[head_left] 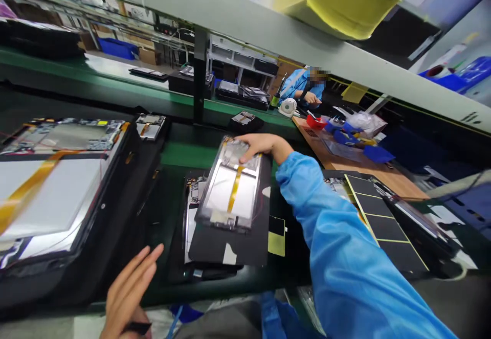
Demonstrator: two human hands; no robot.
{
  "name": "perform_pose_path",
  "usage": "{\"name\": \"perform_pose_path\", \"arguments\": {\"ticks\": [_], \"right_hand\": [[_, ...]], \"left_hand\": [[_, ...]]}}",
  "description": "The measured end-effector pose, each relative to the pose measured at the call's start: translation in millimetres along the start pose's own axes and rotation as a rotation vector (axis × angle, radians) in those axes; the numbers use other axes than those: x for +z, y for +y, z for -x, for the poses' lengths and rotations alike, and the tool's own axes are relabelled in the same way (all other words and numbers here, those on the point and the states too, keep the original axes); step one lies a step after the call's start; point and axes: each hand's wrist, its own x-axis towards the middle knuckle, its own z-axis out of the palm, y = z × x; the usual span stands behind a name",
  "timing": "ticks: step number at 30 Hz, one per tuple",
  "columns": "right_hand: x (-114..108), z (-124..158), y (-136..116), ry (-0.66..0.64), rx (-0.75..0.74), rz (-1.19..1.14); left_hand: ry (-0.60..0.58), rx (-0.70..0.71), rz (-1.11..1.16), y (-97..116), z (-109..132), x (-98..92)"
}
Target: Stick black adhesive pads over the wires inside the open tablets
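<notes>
My right hand (258, 147), in a blue sleeve, grips the far end of an opened tablet (235, 185) with a circuit board, silver battery and orange ribbon cable showing. Under this tablet is a black sheet (215, 249) with white torn patches; whether the fingers hold the sheet too, I cannot tell. Another open tablet (191, 216) lies partly covered beneath them on the green bench. At lower left my left hand (128, 293) holds nothing, its fingers stretched out and apart from the tablets. Something black sits at its base.
A stack of larger opened tablets (49, 190) fills the left side, beside a smaller device (151, 126). On the right lies a sheet of black adhesive pads (383, 216). Overhead runs a shelf beam (238, 17) bearing a yellow bin (337, 4). A co-worker (303, 88) sits across the bench.
</notes>
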Motion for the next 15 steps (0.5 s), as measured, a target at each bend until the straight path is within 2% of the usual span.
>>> {"name": "perform_pose_path", "arguments": {"ticks": [1,2,4,7,10,12,13,15], "right_hand": [[16,-9,0,-0.079,0.006,0.053],[30,-18,-1,-0.133,0.005,0.103],[51,-35,-2,-0.158,-0.022,0.185],[61,-41,-8,-0.004,-0.149,0.255],[68,-11,-8,0.199,-0.280,0.295],[85,23,-1,0.263,-0.328,0.328],[98,41,5,0.289,-0.381,0.362],[130,71,18,0.340,-0.472,0.357]], "left_hand": [[0.073,0.071,0.041,7,3,3.1],[0.079,0.111,0.061,15,3,5.3],[-0.056,0.119,0.050,30,0,6.5],[-0.276,0.195,-0.034,39,-6,5.5],[-0.364,0.312,-0.113,32,-8,10.3],[-0.319,0.316,-0.157,25,-9,16.6],[-0.276,0.277,-0.180,21,-10,19.8],[-0.197,0.108,-0.206,13,-13,24.7]]}}
